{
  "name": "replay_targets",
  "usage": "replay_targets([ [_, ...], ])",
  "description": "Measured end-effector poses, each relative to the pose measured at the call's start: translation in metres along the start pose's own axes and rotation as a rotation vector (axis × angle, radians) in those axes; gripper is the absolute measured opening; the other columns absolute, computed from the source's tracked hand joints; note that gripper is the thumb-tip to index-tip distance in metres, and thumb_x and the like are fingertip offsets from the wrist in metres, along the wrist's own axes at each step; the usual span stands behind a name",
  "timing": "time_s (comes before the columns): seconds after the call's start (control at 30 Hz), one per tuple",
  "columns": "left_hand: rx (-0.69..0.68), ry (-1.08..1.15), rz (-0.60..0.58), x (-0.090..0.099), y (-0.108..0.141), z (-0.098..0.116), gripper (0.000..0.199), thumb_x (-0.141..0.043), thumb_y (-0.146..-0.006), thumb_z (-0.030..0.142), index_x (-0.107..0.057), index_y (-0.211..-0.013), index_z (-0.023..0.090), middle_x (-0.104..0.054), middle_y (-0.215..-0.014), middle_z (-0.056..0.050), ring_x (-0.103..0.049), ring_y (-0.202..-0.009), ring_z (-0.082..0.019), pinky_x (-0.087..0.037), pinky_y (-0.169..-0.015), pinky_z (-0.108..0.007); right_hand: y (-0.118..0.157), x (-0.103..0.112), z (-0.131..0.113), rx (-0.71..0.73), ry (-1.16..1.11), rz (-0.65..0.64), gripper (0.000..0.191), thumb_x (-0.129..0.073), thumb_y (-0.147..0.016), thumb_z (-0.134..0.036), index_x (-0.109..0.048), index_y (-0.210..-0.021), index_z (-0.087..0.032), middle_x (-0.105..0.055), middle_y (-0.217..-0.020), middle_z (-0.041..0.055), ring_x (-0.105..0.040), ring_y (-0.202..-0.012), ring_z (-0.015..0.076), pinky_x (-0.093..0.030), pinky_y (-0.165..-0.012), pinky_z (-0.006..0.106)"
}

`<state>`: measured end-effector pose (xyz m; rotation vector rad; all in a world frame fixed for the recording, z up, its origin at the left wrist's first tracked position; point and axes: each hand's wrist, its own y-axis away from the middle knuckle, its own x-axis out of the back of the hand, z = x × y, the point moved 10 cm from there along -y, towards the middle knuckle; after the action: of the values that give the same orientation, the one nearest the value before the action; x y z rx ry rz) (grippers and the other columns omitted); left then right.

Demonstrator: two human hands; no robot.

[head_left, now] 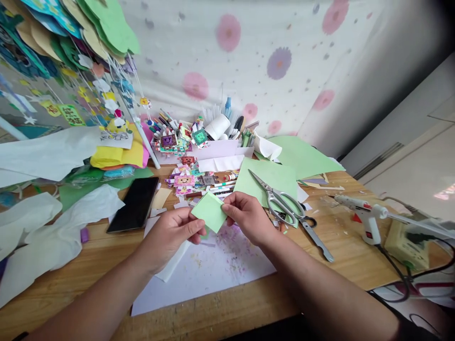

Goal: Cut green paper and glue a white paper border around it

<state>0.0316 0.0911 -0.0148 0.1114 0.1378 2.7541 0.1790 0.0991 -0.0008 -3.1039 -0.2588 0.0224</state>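
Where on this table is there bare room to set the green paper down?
Bare white sheet lies under both hands, left hand and right hand, which pinch the green paper. Bare wood lies between scissors and glue gun. Crowded: the back, around the phone and paper figures.

A wooden table (81, 279) in bright daylight. Behind it hangs a white flower-spotted cloth (270, 61); pale tiled floor (419, 161) at right.
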Motion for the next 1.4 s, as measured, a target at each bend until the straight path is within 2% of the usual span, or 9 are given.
replay_targets([
  [0.1,-0.021,-0.041,0.058,0.002,0.001,0.003,0.022,-0.066,-0.079,0.038,-0.067,-0.069,0.018,-0.067,-0.067,0.001,-0.06,-0.058,-0.011,-0.048,-0.056,-0.022,-0.001,-0.005,0.006,0.004,-0.054,-0.016,0.016,-0.062,-0.079,-0.033,-0.054,-0.078,-0.019,-0.052,-0.065,-0.0044,-0.05,-0.052,0.0099,-0.042,-0.051,0.024],
  [0.2,-0.06,-0.124,0.128,0.008,0.002,0.007,0.022,-0.065,-0.079,0.035,-0.067,-0.066,0.018,-0.067,-0.063,0.001,-0.06,-0.056,-0.011,-0.048,-0.055,-0.021,0.0,0.001,-0.001,0.096,-0.027,0.05,0.017,-0.065,-0.076,-0.028,-0.056,-0.089,-0.021,-0.053,-0.069,-0.004,-0.05,-0.059,0.0114,-0.043,-0.056,0.025],
  [0.3,-0.082,-0.151,0.165,0.014,0.003,0.008,0.022,-0.064,-0.079,0.035,-0.068,-0.067,0.018,-0.068,-0.064,0.0,-0.061,-0.056,-0.012,-0.049,-0.055,-0.022,0.003,0.007,-0.011,0.178,0.073,0.122,0.014,-0.067,-0.074,-0.025,-0.056,-0.081,-0.021,-0.054,-0.071,-0.0028,-0.048,-0.061,0.0115,-0.04,-0.057,0.025],
  [0.37,-0.098,-0.152,0.161,0.014,0.003,0.009,0.021,-0.064,-0.08,0.035,-0.068,-0.067,0.019,-0.068,-0.064,0.001,-0.062,-0.057,-0.013,-0.049,-0.055,-0.022,0.004,0.008,-0.011,0.158,0.089,0.12,0.015,-0.068,-0.073,-0.027,-0.055,-0.074,-0.02,-0.054,-0.07,-0.0019,-0.047,-0.06,0.0114,-0.039,-0.057,0.026],
  [0.53,-0.15,-0.197,0.133,0.009,0.004,0.016,0.022,-0.063,-0.08,0.033,-0.066,-0.063,0.019,-0.065,-0.06,0.002,-0.059,-0.057,-0.012,-0.046,-0.056,-0.022,0.004,0.004,-0.006,0.098,0.034,0.086,0.017,-0.07,-0.072,-0.032,-0.058,-0.077,-0.02,-0.054,-0.067,-0.0019,-0.048,-0.06,0.0123,-0.039,-0.057,0.026],
  [0.73,-0.168,-0.227,0.187,0.012,0.005,0.02,0.024,-0.062,-0.078,0.031,-0.059,-0.057,0.019,-0.06,-0.055,0.004,-0.053,-0.053,-0.01,-0.041,-0.053,-0.021,0.009,0.003,-0.009,0.106,0.113,0.122,0.015,-0.07,-0.072,-0.029,-0.059,-0.073,-0.019,-0.056,-0.067,-0.001,-0.048,-0.061,0.0126,-0.039,-0.058,0.026],
  [1.0,-0.151,-0.175,0.178,0.014,0.002,0.014,0.026,-0.062,-0.08,0.034,-0.058,-0.06,0.019,-0.061,-0.057,0.004,-0.054,-0.057,-0.011,-0.042,-0.058,-0.022,0.007,-0.014,0.009,-0.091,-0.255,-0.031,0.031,-0.076,-0.068,-0.04,-0.054,-0.067,-0.019,-0.053,-0.06,-0.0044,-0.048,-0.054,0.0095,-0.041,-0.054,0.024],
  [1.27,-0.108,-0.153,0.19,0.011,0.001,0.009,0.023,-0.064,-0.08,0.034,-0.061,-0.061,0.02,-0.065,-0.057,0.003,-0.058,-0.058,-0.012,-0.044,-0.059,-0.022,0.007,-0.01,0.008,-0.049,-0.115,-0.013,0.021,-0.07,-0.073,-0.034,-0.056,-0.069,-0.018,-0.055,-0.061,-0.0039,-0.049,-0.055,0.0096,-0.04,-0.054,0.024],
  [1.4,-0.13,-0.196,0.213,0.011,0.004,0.014,0.022,-0.064,-0.077,0.034,-0.063,-0.059,0.02,-0.067,-0.057,0.002,-0.058,-0.057,-0.013,-0.044,-0.056,-0.023,0.006,-0.004,0.012,-0.076,-0.142,0.04,0.027,-0.076,-0.067,-0.035,-0.053,-0.065,-0.019,-0.054,-0.058,-0.0051,-0.047,-0.051,0.0093,-0.04,-0.051,0.023],
])
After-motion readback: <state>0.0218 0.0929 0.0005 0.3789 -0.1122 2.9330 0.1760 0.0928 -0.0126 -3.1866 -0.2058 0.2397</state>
